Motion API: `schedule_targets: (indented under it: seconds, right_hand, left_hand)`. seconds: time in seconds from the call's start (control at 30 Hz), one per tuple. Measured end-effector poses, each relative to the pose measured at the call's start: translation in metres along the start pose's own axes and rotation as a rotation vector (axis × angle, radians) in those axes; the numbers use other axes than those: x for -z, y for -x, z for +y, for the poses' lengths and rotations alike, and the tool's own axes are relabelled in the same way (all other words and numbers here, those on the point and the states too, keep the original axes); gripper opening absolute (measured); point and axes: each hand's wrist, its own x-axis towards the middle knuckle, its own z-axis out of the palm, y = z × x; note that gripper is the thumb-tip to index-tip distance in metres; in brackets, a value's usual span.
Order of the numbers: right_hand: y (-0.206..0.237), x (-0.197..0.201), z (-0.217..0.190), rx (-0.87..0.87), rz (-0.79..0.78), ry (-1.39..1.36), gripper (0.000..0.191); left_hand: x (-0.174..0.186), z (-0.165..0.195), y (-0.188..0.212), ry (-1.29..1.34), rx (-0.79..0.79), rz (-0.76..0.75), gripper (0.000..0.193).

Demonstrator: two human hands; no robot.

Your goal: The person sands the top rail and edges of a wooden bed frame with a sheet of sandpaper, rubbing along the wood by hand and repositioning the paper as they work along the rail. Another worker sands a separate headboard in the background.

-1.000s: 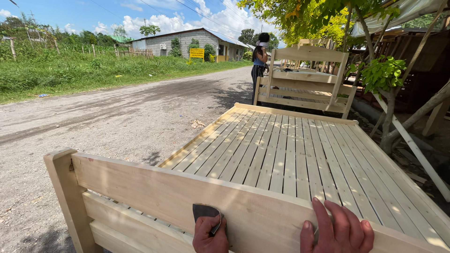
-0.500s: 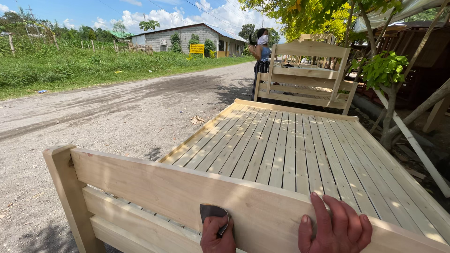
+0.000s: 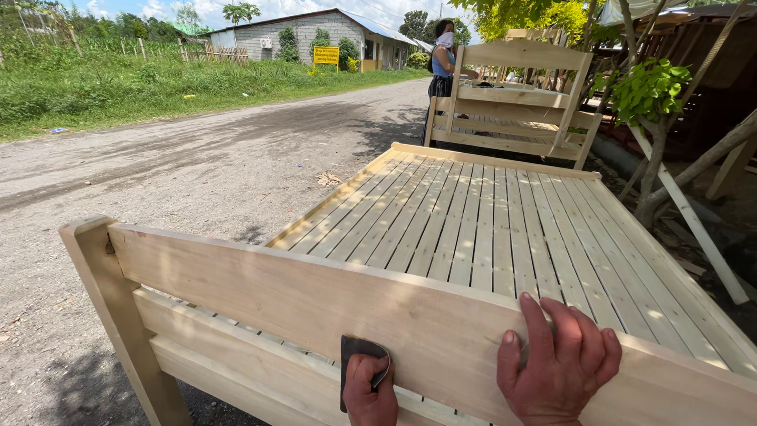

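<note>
Frame edge cuts both wrists; left hand (image 3: 371, 390) hides part of the sandpaper (image 3: 359, 355); headboard (image 3: 315, 304) hides the nearest slats

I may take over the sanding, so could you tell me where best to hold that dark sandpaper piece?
Grip the sandpaper at its lower edge, coming from below as the left hand does; it lies flat against the upright headboard plank.

Roadside carpentry yard: unfinished bed frames (image 3: 505, 229)
</note>
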Motion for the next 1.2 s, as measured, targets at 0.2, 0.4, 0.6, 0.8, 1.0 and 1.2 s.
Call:
schedule_targets:
  seconds: [0.2, 0.4, 0.6, 0.8, 1.0, 1.2]
  right_hand:
    - [-0.005, 0.008, 0.005, 0.045, -0.016, -0.020, 0.045]
    - [-0.005, 0.007, 0.007, 0.064, -0.002, -0.009, 0.042]
    - [-0.003, 0.006, 0.011, 0.068, -0.026, 0.027, 0.042]
    - [-0.003, 0.008, 0.010, 0.056, -0.022, 0.015, 0.042]
    - [-0.002, 0.006, 0.011, 0.061, -0.009, 0.010, 0.042]
    - [0.000, 0.005, 0.012, 0.054, -0.011, 0.010, 0.041]
  left_hand:
    - [-0.011, 0.015, -0.009, 0.062, -0.050, -0.060, 0.013]
    - [0.012, 0.014, 0.001, -0.027, 0.032, -0.059, 0.014]
    - [0.000, 0.025, 0.003, 0.034, 0.115, -0.049, 0.011]
    - [-0.018, 0.047, 0.025, -0.013, -0.321, -0.700, 0.035]
    - [0.044, -0.001, -0.010, -0.152, -0.062, -0.280, 0.023]
    - [0.017, -0.012, 0.032, -0.134, -0.022, -0.217, 0.022]
